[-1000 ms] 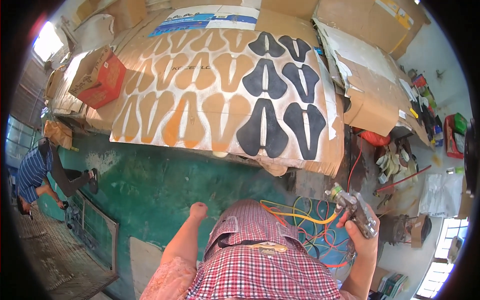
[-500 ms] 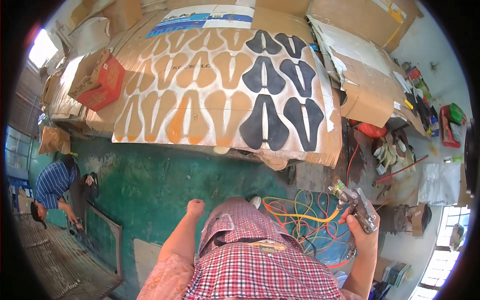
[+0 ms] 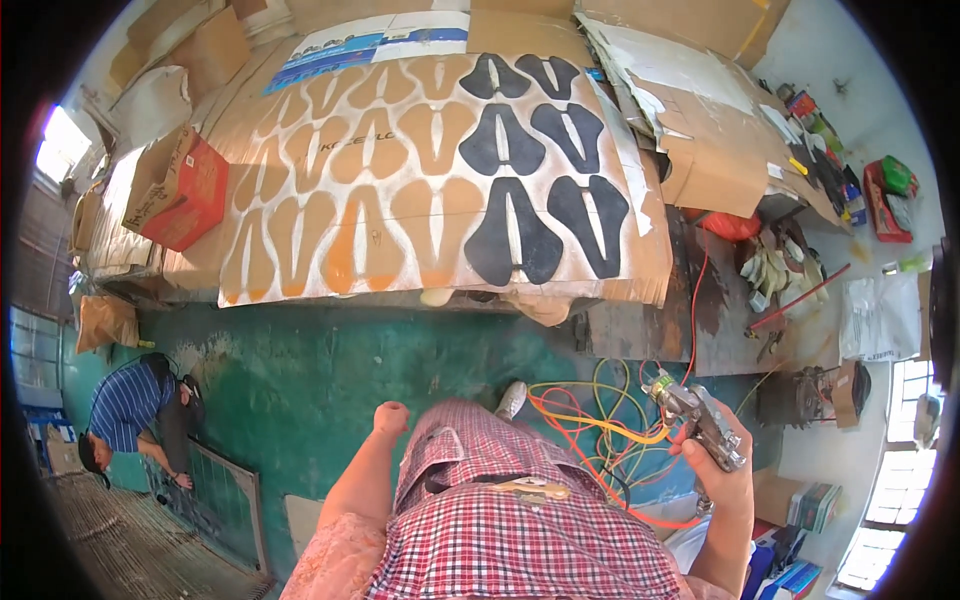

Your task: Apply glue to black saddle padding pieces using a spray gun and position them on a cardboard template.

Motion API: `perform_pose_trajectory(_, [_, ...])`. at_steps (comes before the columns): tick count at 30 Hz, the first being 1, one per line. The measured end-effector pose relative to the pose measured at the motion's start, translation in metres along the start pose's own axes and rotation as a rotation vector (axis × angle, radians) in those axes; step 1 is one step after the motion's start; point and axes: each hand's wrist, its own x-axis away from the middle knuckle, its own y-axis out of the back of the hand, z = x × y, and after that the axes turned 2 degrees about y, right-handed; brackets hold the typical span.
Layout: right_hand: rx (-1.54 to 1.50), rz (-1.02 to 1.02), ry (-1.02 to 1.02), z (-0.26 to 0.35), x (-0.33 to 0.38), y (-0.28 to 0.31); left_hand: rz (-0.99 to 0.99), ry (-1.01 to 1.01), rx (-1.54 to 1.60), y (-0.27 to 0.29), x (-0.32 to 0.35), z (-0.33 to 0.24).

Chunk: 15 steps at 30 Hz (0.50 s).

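Observation:
My right hand (image 3: pixel 722 474) is wrapped round a metal spray gun (image 3: pixel 703 425), held out to the right of my body with its nozzle end pointing away from me. My left hand (image 3: pixel 391 418) hangs in front of me, fingers curled closed, and nothing shows in it. Ahead, a large cardboard sheet (image 3: pixel 285 195) on the table bears rows of bare brown outlines edged with pale overspray. At its right side lie black sole-shaped pieces in pairs, among them a front one (image 3: pixel 535 240) and its neighbour (image 3: pixel 600 235).
Yellow, orange and red hoses (image 3: pixel 600 430) lie tangled on the green floor (image 3: pixel 300 370) near my foot (image 3: pixel 511 400). A red carton (image 3: pixel 190 200) stands at the table's left. Stacked cardboard (image 3: pixel 720 170) lies to the right. Another person (image 3: pixel 130 405) bends over at the far left.
My view has turned slightly, so the table shifts left and my shoe shows more. The spray gun stays in my right hand. The other person's arm has lowered.

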Motion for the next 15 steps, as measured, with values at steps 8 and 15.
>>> perform_pose_trajectory(8, [0.033, 0.143, 0.012, 0.003, 0.009, -0.002, 0.023, 0.0, -0.022, -0.002, -0.001, -0.003])
perform_pose_trajectory(15, [0.035, 0.082, -0.016, -0.006, 0.015, 0.009, 0.018, -0.002, -0.03, -0.001, -0.005, -0.002])
